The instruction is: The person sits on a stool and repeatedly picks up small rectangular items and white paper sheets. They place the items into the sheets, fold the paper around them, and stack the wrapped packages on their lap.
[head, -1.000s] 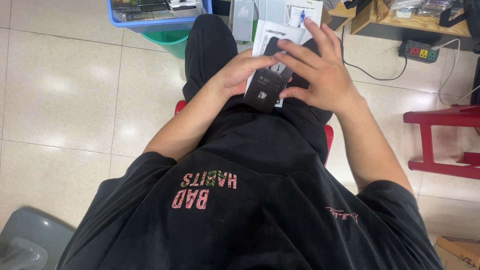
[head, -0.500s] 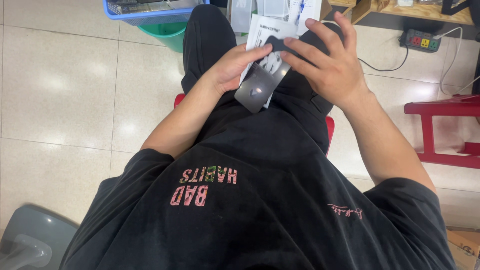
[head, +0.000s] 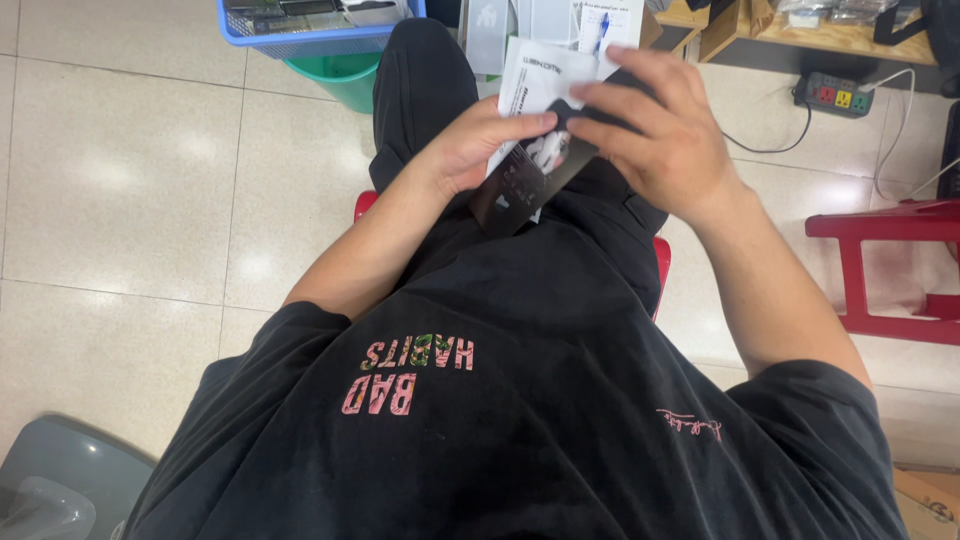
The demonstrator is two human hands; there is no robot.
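Observation:
I sit on a red stool (head: 365, 205) in black clothes and look down at my lap. My left hand (head: 475, 145) and my right hand (head: 665, 135) both grip a flat dark product package (head: 525, 185) with a glossy picture on its face. The left hand holds its left edge, thumb on top. The right hand covers its upper right end with the fingers spread over it. A white printed leaflet (head: 535, 80) lies behind the package, against my left fingertips.
A blue basket (head: 310, 38) sits over a green bin (head: 350, 80) ahead on the tiled floor. A power strip (head: 835, 97) lies under a wooden shelf at the upper right. Red stool legs (head: 880, 270) stand at right. A grey object (head: 55, 490) is at the lower left.
The dark package has turned in my hands and now lies more slanted. My right hand has slid further over its upper end.

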